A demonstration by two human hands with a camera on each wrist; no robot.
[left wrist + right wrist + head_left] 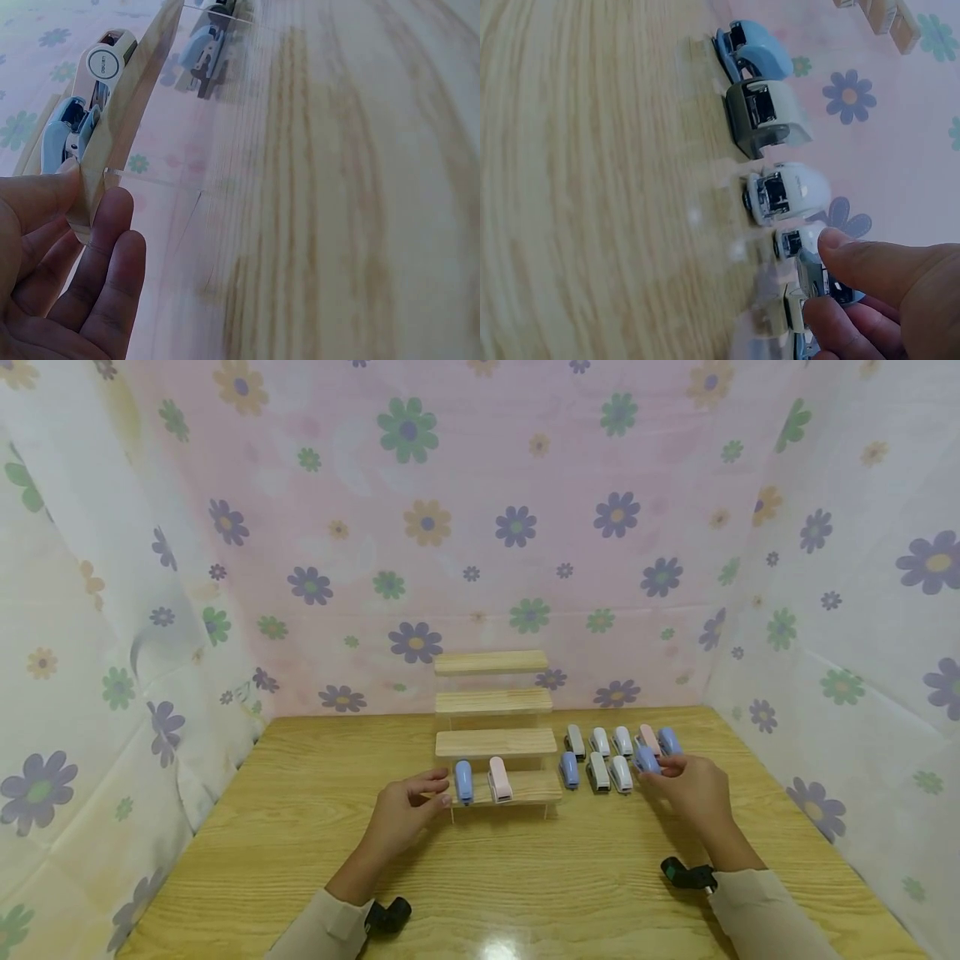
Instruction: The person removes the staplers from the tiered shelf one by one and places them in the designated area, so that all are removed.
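Observation:
My right hand (693, 789) pinches a small blue stapler (647, 759) between thumb and fingers; the right wrist view shows this blue stapler (811, 274) partly covered by the fingertips. At the left end of the shelf's lowest wooden step (536, 787), my left hand (405, 810) has its thumb and fingers loosely bent. A blue stapler (464, 781) stands on that step close to the left fingertips, with a pink stapler (498, 779) to its right. In the left wrist view the thumb (45, 196) lies right at the blue stapler's base.
Several staplers stand in two rows right of the shelf, among them a grey one (598, 772), a white one (621, 774) and another blue one (569, 770). Above the lowest step rise three more wooden steps (495, 743). Flowered cloth (480, 527) surrounds the wooden table (315, 793).

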